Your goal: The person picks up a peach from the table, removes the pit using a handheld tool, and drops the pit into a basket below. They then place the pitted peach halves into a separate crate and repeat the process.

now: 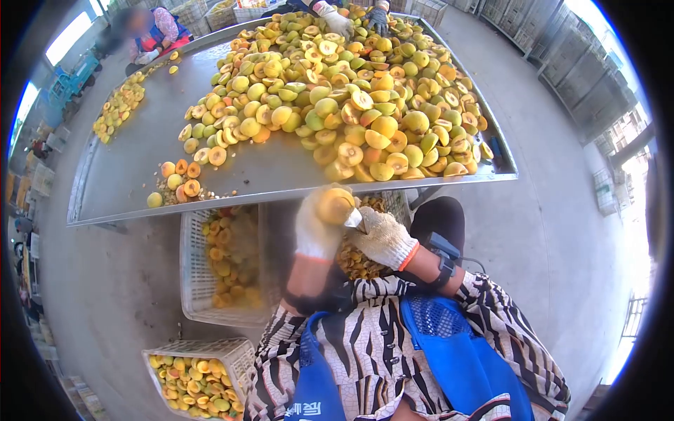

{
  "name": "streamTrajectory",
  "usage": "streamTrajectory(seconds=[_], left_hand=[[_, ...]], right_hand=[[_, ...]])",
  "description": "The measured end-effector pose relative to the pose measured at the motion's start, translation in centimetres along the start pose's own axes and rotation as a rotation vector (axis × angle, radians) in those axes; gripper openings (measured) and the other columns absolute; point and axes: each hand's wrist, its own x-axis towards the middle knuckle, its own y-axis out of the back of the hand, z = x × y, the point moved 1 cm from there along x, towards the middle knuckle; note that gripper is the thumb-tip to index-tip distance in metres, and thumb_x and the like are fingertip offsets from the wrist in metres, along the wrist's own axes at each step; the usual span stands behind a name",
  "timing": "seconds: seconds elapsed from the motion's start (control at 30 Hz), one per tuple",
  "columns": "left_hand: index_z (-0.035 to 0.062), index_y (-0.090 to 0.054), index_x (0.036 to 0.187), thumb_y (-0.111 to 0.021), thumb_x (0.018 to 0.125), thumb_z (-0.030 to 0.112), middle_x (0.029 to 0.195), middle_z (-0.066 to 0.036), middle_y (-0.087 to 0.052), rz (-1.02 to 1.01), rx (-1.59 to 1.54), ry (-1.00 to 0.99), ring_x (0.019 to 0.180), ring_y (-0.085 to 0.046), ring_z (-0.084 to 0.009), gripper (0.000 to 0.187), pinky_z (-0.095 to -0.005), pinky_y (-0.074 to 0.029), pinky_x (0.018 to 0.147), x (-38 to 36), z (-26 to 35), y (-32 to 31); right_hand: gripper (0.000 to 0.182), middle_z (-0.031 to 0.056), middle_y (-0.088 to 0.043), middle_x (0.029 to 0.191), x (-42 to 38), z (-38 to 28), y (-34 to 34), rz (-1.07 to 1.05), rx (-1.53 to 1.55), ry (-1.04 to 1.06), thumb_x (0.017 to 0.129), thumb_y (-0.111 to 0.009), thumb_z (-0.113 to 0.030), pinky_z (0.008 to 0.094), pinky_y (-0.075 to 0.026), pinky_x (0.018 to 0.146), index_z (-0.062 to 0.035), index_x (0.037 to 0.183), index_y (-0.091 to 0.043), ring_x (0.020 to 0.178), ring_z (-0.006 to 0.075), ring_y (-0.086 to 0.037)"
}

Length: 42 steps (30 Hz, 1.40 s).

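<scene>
My left hand [313, 230], in a white glove, is closed around one fruit [335, 204], just off the near edge of the table [151, 158]. My right hand [382, 237], also gloved, grips a tool whose pale blade [354, 218] lies against the fruit's side, or very near to it; I cannot tell which. I think the left hand keeps the fruit firm for the blade, and the gloves are for grip and protection. The pile [337, 105] lies toward my side, probably for easy reach. The crate [188, 270] of fruit below the table, on my left, and the scraps [354, 261] under my hands seem placed so that pieces can drop there.

The tool's handle is hidden inside my right fingers. My left hand is blurred, so its fingers are not clear. The container of the scraps is mostly covered by my arms. Across the table, a co-worker's gloves [337, 24] are visible, but the body is cut off.
</scene>
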Motion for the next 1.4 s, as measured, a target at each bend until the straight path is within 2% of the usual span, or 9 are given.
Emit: streamTrajectory(seconds=[0.2, 0.5, 0.77, 0.87, 1.03, 1.13, 1.23, 1.37, 1.4], left_hand=[[-0.005, -0.055, 0.111, -0.045, 0.099, 0.016, 0.106, -0.019, -0.063, -0.042, -0.03, -0.086, 0.093, -0.065, -0.03, 0.026, -0.0411, -0.055, 0.086, -2.7, 1.2, -0.4], [0.0034, -0.06, 0.097, -0.049, 0.1, 0.042, 0.09, -0.015, -0.066, 0.16, 0.148, -0.221, 0.075, -0.067, -0.0294, 0.04, -0.041, -0.058, 0.064, -3.8, 1.1, 3.0], [-0.0031, -0.064, 0.087, -0.05, 0.099, 0.044, 0.075, -0.015, -0.067, 0.317, 0.377, -0.381, 0.059, -0.066, -0.0254, 0.05, -0.0353, -0.056, 0.052, -4.8, 2.3, 5.7], [-0.0054, -0.066, 0.098, -0.053, 0.101, 0.027, 0.081, -0.015, -0.07, 0.246, 0.396, -0.318, 0.063, -0.067, -0.021, 0.034, -0.0294, -0.055, 0.056, -5.7, 4.1, 6.5], [-0.0079, -0.067, 0.091, -0.051, 0.101, 0.03, 0.077, -0.017, -0.07, 0.091, 0.437, -0.227, 0.061, -0.067, -0.0226, 0.042, -0.0325, -0.054, 0.056, -7.4, 6.3, 7.5], [-0.0076, -0.067, 0.09, -0.048, 0.102, 0.032, 0.076, -0.017, -0.069, 0.042, 0.43, -0.253, 0.061, -0.066, -0.0222, 0.045, -0.033, -0.053, 0.057, -8.0, 6.8, 8.3], [-0.0029, -0.066, 0.086, -0.045, 0.101, 0.044, 0.071, -0.014, -0.067, 0.121, 0.479, -0.289, 0.057, -0.065, -0.0243, 0.053, -0.0345, -0.056, 0.055, -7.9, 6.8, 9.1], [-0.0031, -0.064, 0.093, -0.044, 0.101, 0.045, 0.08, -0.017, -0.068, 0.008, 0.659, -0.257, 0.068, -0.067, -0.0275, 0.052, -0.0392, -0.057, 0.063, -7.7, 7.1, 10.4], [-0.003, -0.064, 0.096, -0.044, 0.101, 0.045, 0.083, -0.017, -0.068, -0.076, 0.696, -0.297, 0.071, -0.067, -0.0283, 0.052, -0.0406, -0.058, 0.066, -7.4, 6.9, 11.5]], right_hand=[[0.024, 0.0201, -0.068, 0.096, -1.3, -2.9, -0.6, -0.009, 0.024, 0.02, 0.086, -0.055, -0.015, 0.0456, -0.053, 0.079, -0.0057, 0.107, -0.063, 0.09, 0.0394, -0.066], [0.043, 0.0221, -0.068, 0.091, -1.7, -2.6, -4.7, -0.06, -0.012, 0.097, 0.082, -0.067, -0.02, 0.0492, -0.052, 0.072, -0.006, 0.12, -0.051, 0.086, 0.0433, -0.065], [0.027, 0.024, -0.066, 0.101, -1.9, -4.3, -7.6, -0.243, 0.045, 0.049, 0.086, -0.053, -0.017, 0.0474, -0.051, 0.083, -0.0035, 0.108, -0.062, 0.099, 0.0417, -0.062], [0.028, 0.0237, -0.066, 0.102, -1.4, -4.6, -8.5, -0.342, 0.117, 0.085, 0.086, -0.055, -0.019, 0.0474, -0.051, 0.083, -0.0039, 0.109, -0.063, 0.099, 0.0422, -0.062], [0.024, 0.0124, -0.067, 0.075, -1.1, -4.8, -10.8, -0.263, -0.08, 0.227, 0.087, -0.059, -0.022, 0.0365, -0.053, 0.059, -0.003, 0.102, -0.062, 0.065, 0.0245, -0.066], [0.024, 0.0153, -0.067, 0.074, -1.4, -7.7, -8.8, -0.674, 0.193, -0.191, 0.087, -0.059, -0.022, 0.0394, -0.053, 0.061, -0.001, 0.098, -0.062, 0.067, 0.0297, -0.067], [0.024, 0.0196, -0.069, 0.09, -2.1, -8.6, -8.7, -0.676, 0.257, -0.163, 0.087, -0.054, -0.022, 0.0452, -0.052, 0.072, -0.0039, 0.097, -0.065, 0.081, 0.0381, -0.066], [0.022, 0.0113, -0.065, 0.073, -1.4, -4.3, -12.2, -0.357, 0.002, 0.261, 0.086, -0.055, -0.023, 0.0371, -0.051, 0.062, -0.0037, 0.092, -0.065, 0.064, 0.0208, -0.062], [0.022, 0.0116, -0.066, 0.073, -1.7, -5.0, -11.5, -0.438, 0.084, 0.137, 0.086, -0.055, -0.022, 0.0373, -0.051, 0.062, -0.0037, 0.092, -0.065, 0.064, 0.0216, -0.062]])
